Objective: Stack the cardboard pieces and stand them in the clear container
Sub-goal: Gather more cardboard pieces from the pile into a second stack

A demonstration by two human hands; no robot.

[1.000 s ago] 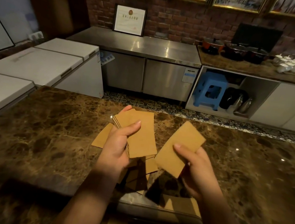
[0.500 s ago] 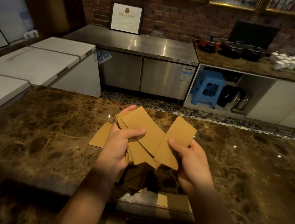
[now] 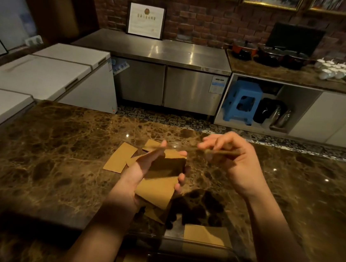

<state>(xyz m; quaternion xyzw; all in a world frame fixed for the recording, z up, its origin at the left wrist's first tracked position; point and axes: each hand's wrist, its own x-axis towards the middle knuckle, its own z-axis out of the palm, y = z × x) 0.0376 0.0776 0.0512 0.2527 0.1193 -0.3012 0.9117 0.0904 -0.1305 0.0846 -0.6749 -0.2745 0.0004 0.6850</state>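
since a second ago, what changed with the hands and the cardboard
The right hand rose and turned its single piece from face-on to edge-on, level above the stack; it still pinches it. The left hand tipped the stack flatter in its palm, keeping its grip. The loose pieces on the counter and the clear container stayed put.

Dim warm light leaves small glints on the glossy brown marble desk (image 3: 56, 160), heavy shadow across the lower frame, bent frame edges, and a motion-blurred thin brown cardboard piece (image 3: 223, 152).
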